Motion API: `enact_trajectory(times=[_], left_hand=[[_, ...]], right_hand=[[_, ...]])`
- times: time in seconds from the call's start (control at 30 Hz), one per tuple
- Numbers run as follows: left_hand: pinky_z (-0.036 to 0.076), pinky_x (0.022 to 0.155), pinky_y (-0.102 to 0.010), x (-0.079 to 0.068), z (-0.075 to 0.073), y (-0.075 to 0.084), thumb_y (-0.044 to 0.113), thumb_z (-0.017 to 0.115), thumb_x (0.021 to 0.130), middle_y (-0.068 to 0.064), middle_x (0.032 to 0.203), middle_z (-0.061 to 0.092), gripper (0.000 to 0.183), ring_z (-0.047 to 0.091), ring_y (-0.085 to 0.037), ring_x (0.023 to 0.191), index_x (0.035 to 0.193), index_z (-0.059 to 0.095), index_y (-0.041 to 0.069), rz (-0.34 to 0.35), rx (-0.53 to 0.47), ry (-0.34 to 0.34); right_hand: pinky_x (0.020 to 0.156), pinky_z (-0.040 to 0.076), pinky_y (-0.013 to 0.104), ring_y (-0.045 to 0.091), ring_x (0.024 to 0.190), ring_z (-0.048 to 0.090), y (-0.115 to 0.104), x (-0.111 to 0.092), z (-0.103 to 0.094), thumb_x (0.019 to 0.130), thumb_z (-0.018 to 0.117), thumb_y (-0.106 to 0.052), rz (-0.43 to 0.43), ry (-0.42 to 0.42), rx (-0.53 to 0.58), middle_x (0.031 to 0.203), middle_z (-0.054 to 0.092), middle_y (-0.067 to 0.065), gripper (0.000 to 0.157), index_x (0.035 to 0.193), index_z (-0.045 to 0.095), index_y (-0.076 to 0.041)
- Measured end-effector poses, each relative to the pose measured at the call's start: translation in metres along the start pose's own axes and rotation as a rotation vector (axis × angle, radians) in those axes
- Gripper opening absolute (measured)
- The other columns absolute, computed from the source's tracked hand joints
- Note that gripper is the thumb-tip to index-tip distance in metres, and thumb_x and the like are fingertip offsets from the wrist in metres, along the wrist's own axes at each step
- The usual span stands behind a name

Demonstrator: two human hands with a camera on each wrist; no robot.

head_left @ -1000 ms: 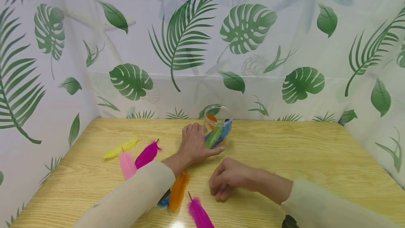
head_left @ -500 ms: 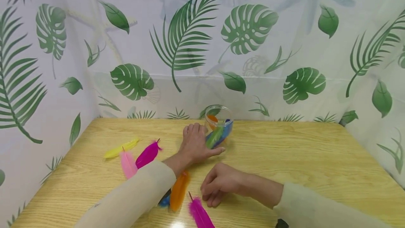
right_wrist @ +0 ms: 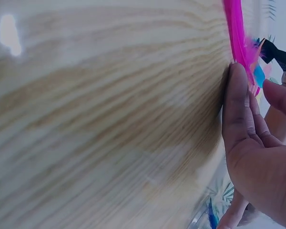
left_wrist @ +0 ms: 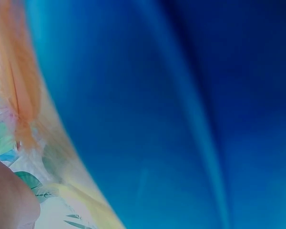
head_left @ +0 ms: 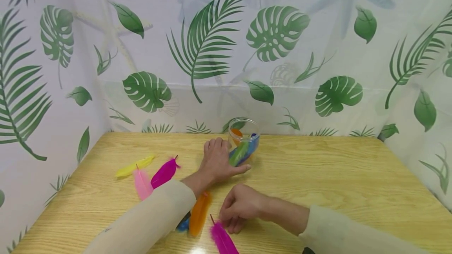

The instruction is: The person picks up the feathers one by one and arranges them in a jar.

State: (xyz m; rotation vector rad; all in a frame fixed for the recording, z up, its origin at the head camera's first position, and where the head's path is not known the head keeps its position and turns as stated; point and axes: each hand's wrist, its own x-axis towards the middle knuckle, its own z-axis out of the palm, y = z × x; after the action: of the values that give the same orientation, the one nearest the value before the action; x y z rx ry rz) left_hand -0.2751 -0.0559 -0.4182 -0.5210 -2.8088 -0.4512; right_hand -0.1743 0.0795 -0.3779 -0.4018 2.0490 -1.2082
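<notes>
In the head view my left hand holds the left side of a clear round jar, its thumb reaching across the front of the base. Inside the jar are orange, green and blue feathers. My right hand is low over the table beside a magenta feather with an upright-pointing quill. In the right wrist view the thumb stands apart from the fingers, close to that magenta feather; contact is unclear. A blue feather fills most of the left wrist view.
An orange feather and part of a blue one lie by the left forearm. Yellow, pink and magenta feathers lie further left on the wooden table. A leaf-print curtain hangs behind.
My right hand has slid left and toward me, coming up to the near magenta feather. The left hand and the jar have stayed in place.
</notes>
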Motion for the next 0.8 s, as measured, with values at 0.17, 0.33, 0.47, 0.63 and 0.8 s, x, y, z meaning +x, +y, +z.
enact_trajectory(times=[0.17, 0.33, 0.47, 0.63, 0.8], left_hand=[[0.029, 0.093, -0.042, -0.0005, -0.0003, 0.0002, 0.081, 0.061, 0.075, -0.006, 0.104, 0.047, 0.082, 0.04, -0.024, 0.1, 0.108, 0.051, 0.007, 0.0, 0.002, 0.003], [0.028, 0.089, -0.041, -0.0008, -0.0006, 0.0003, 0.081, 0.062, 0.074, -0.006, 0.103, 0.046, 0.081, 0.039, -0.023, 0.098, 0.106, 0.049, 0.008, -0.002, 0.002, 0.007], [0.028, 0.091, -0.041, -0.0006, 0.0, 0.0002, 0.082, 0.061, 0.074, -0.006, 0.104, 0.047, 0.083, 0.04, -0.024, 0.1, 0.108, 0.05, 0.007, -0.005, 0.006, 0.006], [0.028, 0.092, -0.041, 0.0001, 0.0011, 0.0003, 0.082, 0.061, 0.074, -0.006, 0.105, 0.047, 0.084, 0.041, -0.024, 0.101, 0.109, 0.051, 0.007, -0.003, 0.001, 0.006], [0.028, 0.092, -0.041, -0.0002, 0.0006, 0.0004, 0.083, 0.06, 0.074, -0.006, 0.106, 0.047, 0.084, 0.04, -0.024, 0.102, 0.109, 0.05, 0.007, -0.011, 0.003, 0.001]], right_hand=[[0.056, 0.06, 0.033, 0.017, 0.056, 0.07, -0.0013, 0.0014, 0.0029, 0.085, 0.076, -0.011, 0.001, 0.011, -0.048, 0.068, 0.072, 0.015, 0.011, 0.08, 0.076, -0.001], [0.054, 0.059, 0.032, 0.015, 0.052, 0.067, -0.0023, 0.002, 0.0045, 0.082, 0.08, -0.012, -0.005, 0.013, -0.087, 0.064, 0.071, 0.012, 0.01, 0.076, 0.076, -0.004], [0.05, 0.057, 0.03, 0.01, 0.047, 0.063, -0.001, 0.0027, 0.0058, 0.082, 0.079, -0.01, -0.038, 0.0, -0.137, 0.06, 0.069, 0.008, 0.011, 0.072, 0.075, -0.006], [0.046, 0.054, 0.026, 0.008, 0.045, 0.06, 0.0018, 0.004, 0.0062, 0.083, 0.077, -0.007, -0.059, -0.003, -0.171, 0.058, 0.067, 0.004, 0.012, 0.071, 0.075, -0.007], [0.046, 0.053, 0.024, 0.008, 0.046, 0.06, 0.0026, 0.0042, 0.0056, 0.084, 0.075, -0.006, -0.038, -0.014, -0.155, 0.059, 0.067, 0.004, 0.011, 0.073, 0.075, -0.007]])
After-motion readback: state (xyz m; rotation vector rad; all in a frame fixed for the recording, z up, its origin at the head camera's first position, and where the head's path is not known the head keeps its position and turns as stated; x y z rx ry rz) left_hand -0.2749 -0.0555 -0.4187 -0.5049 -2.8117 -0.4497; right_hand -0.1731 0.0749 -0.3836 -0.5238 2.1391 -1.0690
